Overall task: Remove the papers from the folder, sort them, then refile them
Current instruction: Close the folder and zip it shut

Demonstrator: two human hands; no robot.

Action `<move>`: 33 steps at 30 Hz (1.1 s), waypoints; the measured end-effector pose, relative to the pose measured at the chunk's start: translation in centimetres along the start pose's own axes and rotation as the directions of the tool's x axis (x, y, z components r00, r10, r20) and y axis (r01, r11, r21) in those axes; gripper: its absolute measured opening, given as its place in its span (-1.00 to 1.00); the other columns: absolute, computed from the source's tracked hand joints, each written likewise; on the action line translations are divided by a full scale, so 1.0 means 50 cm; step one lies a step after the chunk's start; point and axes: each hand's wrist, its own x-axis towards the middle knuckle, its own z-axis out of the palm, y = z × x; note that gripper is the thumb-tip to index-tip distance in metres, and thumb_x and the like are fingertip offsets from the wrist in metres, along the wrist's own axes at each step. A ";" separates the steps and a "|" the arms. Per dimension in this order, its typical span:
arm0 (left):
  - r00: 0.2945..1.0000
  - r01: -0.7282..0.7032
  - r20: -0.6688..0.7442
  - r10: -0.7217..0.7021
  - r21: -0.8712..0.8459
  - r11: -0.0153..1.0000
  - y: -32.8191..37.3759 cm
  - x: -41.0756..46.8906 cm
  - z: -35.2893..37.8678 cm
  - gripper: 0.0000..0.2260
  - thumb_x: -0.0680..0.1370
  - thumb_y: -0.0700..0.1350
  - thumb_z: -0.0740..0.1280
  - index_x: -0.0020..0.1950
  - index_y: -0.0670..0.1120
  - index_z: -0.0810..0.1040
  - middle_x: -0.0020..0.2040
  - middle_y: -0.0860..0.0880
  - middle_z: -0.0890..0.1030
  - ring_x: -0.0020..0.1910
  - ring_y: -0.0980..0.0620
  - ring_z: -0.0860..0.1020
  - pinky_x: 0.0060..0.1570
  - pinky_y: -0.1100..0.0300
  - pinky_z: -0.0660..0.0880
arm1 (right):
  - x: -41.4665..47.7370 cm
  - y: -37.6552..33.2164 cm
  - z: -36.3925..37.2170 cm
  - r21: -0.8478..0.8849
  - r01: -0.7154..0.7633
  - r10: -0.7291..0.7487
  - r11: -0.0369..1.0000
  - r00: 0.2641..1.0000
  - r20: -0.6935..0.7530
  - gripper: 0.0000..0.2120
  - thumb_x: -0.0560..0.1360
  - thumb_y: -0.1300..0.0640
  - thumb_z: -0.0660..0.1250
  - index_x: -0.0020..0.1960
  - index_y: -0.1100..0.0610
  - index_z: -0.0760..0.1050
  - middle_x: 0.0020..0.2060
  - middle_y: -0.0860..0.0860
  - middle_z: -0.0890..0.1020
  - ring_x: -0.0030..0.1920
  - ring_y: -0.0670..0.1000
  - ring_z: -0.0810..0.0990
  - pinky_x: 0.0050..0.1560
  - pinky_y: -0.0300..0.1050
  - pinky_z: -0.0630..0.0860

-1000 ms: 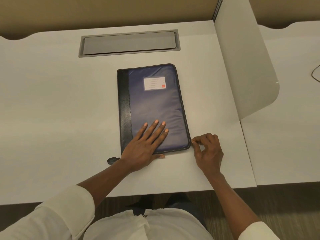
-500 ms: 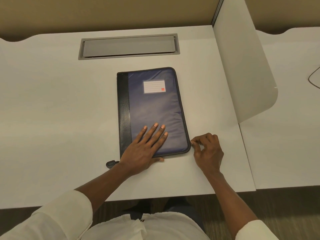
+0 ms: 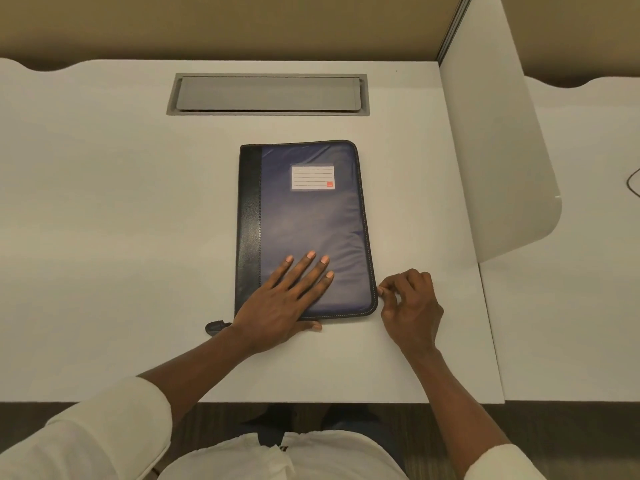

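Task item: dark blue zip-round fabric folder (image 3: pixel 311 216) with a black stitched spine strip along its left side; lies flat and closed at the centre of the desk, long axis running 12 to 6 o'clock; no papers visible outside it.
Cover label: white lined card (image 3: pixel 312 177) with a small orange square, in a clear pocket on the upper half of the cover.
Left hand (image 3: pixel 277 306): palm down on the cover; fingers straight and slightly spread, pointing toward 1 o'clock; covers the folder's 6 to 7 o'clock portion; thumb lies along the near edge on the desk.
Right hand (image 3: pixel 410 303): on the desk just beside the folder at its 4 o'clock corner; fingers curled, thumb and forefinger brought together against the zip edge; the part pinched is too small to identify.
Hand-to-folder relation: left hand on top, right hand at the side rim; the two hands are apart, the near right corner between them.
Black tab (image 3: pixel 215 328): small dark piece on the desk at the folder's 7 o'clock corner, beside the left wrist.
Support: white laminate desk (image 3: pixel 104 220).
Cable hatch (image 3: pixel 268 93): grey rectangular metal flap set into the desk at 12 o'clock, well apart from the folder.
Divider (image 3: pixel 495 150): white rounded panel standing at 2 to 3 o'clock.
Cable (image 3: pixel 632 181): thin dark loop at the far 3 o'clock edge.
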 end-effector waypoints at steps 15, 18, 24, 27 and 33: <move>0.997 0.026 -0.068 -0.020 0.088 0.996 0.017 -0.015 0.030 -0.32 0.76 0.21 0.07 0.73 -0.16 -0.05 0.73 -0.18 -0.07 0.71 -0.22 -0.08 0.64 -0.21 0.08 | 0.011 0.000 -0.010 0.033 0.019 -0.019 0.999 1.000 0.021 -0.85 0.50 0.23 0.51 -0.15 0.05 0.59 -0.16 -0.11 0.54 -0.08 -0.05 0.46 -0.41 -0.34 0.21; 0.997 0.026 -0.072 -0.019 0.097 0.995 0.017 -0.013 0.031 -0.30 0.75 0.24 0.04 0.73 -0.15 -0.04 0.73 -0.18 -0.06 0.71 -0.23 -0.08 0.64 -0.21 0.05 | 0.015 -0.002 -0.008 0.025 0.010 -0.011 1.000 0.999 0.033 -0.83 0.50 0.24 0.50 -0.15 0.03 0.57 -0.16 -0.13 0.52 -0.08 -0.05 0.45 -0.45 -0.29 0.24; 0.996 0.045 -0.082 -0.037 0.104 0.994 0.020 -0.014 0.036 -0.28 0.73 0.23 0.14 0.73 -0.15 -0.03 0.73 -0.19 -0.05 0.71 -0.23 -0.06 0.64 -0.21 0.11 | -0.016 0.016 -0.004 0.094 0.023 -0.025 0.995 0.999 0.020 -0.86 0.50 0.28 0.52 -0.12 0.09 0.61 -0.15 -0.06 0.57 -0.09 -0.06 0.47 -0.39 -0.30 0.39; 0.995 0.044 -0.095 -0.033 0.121 0.992 0.021 -0.013 0.036 -0.31 0.75 0.24 0.05 0.73 -0.15 -0.01 0.73 -0.19 -0.04 0.71 -0.23 -0.05 0.64 -0.19 0.09 | -0.012 0.017 -0.008 0.084 0.039 -0.041 0.996 0.999 0.025 -0.85 0.50 0.27 0.53 -0.13 0.07 0.61 -0.16 -0.08 0.56 -0.10 -0.05 0.48 -0.44 -0.21 0.43; 0.996 0.038 -0.089 -0.025 0.147 0.988 0.022 -0.014 0.031 -0.35 0.76 0.22 -0.03 0.73 -0.15 -0.02 0.73 -0.19 -0.05 0.71 -0.24 -0.06 0.64 -0.19 0.05 | 0.047 -0.006 -0.009 -0.015 0.032 -0.031 0.999 0.998 0.052 -0.81 0.48 0.23 0.51 -0.18 0.01 0.55 -0.18 -0.12 0.50 -0.09 -0.02 0.46 -0.46 -0.26 0.21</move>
